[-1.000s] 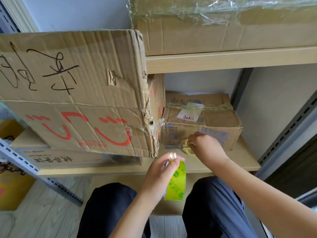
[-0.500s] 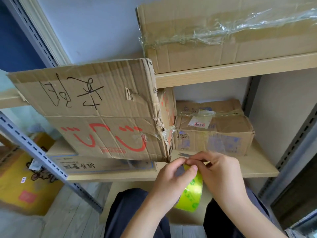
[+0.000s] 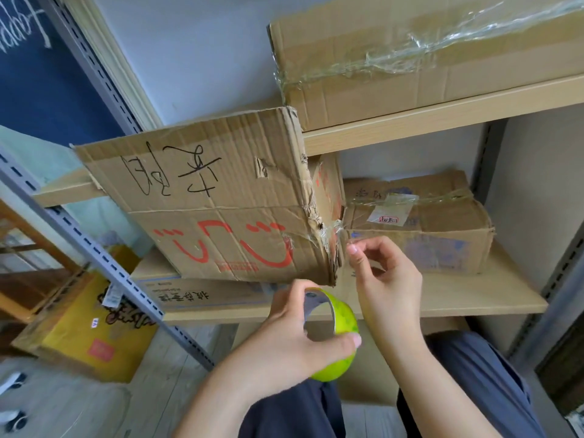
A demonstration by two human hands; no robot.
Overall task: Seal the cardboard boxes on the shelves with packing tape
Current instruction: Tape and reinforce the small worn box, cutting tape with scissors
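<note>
The left hand [image 3: 284, 343] is gripping the green tape roll [image 3: 339, 339], fingers curled through and around its core, low in the centre of the view in front of the lower shelf [image 3: 458, 295]. The right hand [image 3: 384, 279] is hovering just above it at about one o'clock from the roll, its fingertips [image 3: 352, 249] pinching what looks like the free end of clear tape, though the strip itself is too faint to be sure of. The big marked box [image 3: 215, 210] is lying at eleven o'clock from those fingertips, its torn right corner just beside them; its long axis is running left to right and it is tilting forward off the shelf. The right hand is the nearer to that corner, so the tape end probably goes there. A smaller taped box [image 3: 442, 229] is sitting at two o'clock, further back on the shelf.
</note>
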